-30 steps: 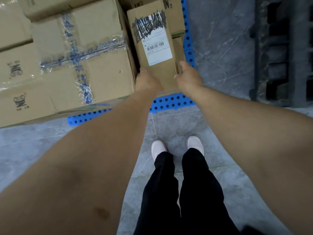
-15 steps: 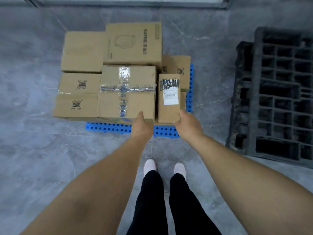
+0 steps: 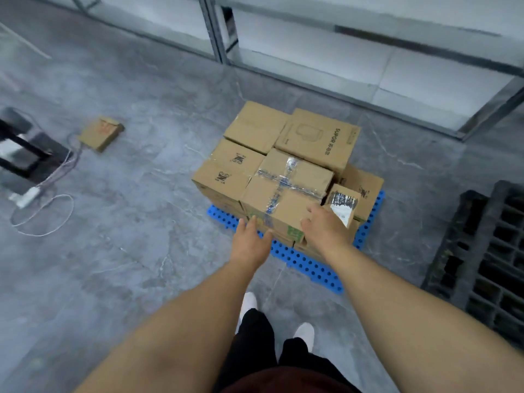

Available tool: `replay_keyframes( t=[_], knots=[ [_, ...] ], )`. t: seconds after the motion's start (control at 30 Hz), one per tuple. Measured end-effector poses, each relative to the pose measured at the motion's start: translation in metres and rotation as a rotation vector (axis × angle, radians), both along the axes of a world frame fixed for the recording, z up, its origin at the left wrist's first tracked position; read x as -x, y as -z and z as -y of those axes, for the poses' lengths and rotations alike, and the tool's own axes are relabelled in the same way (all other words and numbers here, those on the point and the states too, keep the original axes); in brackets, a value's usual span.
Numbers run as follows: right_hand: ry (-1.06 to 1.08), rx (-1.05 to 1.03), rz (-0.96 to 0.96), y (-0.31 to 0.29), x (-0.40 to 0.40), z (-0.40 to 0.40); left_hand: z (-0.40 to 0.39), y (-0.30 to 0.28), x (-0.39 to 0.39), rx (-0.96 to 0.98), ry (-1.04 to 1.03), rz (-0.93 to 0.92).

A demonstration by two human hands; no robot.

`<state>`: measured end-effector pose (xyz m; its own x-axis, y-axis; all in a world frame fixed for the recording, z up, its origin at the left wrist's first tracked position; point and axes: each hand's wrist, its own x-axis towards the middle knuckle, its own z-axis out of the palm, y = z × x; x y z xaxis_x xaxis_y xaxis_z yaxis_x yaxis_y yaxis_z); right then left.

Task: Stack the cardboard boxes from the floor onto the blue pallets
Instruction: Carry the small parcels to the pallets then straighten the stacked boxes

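Cardboard boxes (image 3: 286,177) stand packed together on the blue pallet (image 3: 309,265), stacked at least two layers deep and covering most of its perforated plastic deck, so that only the near edge and right corner show. All of them are closed, so their contents cannot be seen. One taped box (image 3: 286,191) at the front carries a cross of shiny clear tape; just right of it a narrow box (image 3: 344,205) bears a white shipping label with black scribble. At the rear, a printed box (image 3: 317,137) shows a kettle outline.

Both grips hover over the near side of the stack: the left hand (image 3: 251,242) has its fingers straight and spread, holding nothing, and the right hand (image 3: 324,231) is loosely spread beside the narrow box, also holding nothing.

Well apart to the left, a flat cardboard box (image 3: 100,133) lies on the grey marbled floor (image 3: 113,251), near a black stand (image 3: 25,154) with loose white cables (image 3: 42,219). To the right sits a black grid pallet (image 3: 487,259).
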<state>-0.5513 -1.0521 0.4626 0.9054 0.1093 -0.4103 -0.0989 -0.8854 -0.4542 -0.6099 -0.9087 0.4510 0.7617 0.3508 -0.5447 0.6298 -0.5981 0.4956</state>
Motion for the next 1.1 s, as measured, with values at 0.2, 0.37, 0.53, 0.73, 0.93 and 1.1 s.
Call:
replay_keyframes(
  t=[0.2,0.37,0.53,0.73,0.93,1.1],
  knots=[
    [-0.162,0.033,0.075,-0.022,-0.006,-0.05,-0.04,-0.021,0.014,-0.028,-0.153,0.043],
    [-0.292,0.079,0.136,-0.036,-0.006,-0.118,-0.095,-0.032,0.022,-0.032,-0.263,0.09],
    [-0.379,0.082,0.185,-0.052,-0.016,-0.199,-0.173,-0.038,0.022,-0.064,-0.334,0.099],
    [-0.472,0.112,0.209,-0.067,-0.027,-0.31,-0.285,-0.048,0.021,-0.092,-0.396,0.109],
    [-0.482,0.051,0.207,-0.067,-0.027,-0.432,-0.402,-0.055,0.029,-0.173,-0.435,0.096],
    [-0.526,0.014,0.202,-0.063,-0.024,-0.508,-0.468,-0.054,0.03,-0.185,-0.488,0.104]
  ],
)
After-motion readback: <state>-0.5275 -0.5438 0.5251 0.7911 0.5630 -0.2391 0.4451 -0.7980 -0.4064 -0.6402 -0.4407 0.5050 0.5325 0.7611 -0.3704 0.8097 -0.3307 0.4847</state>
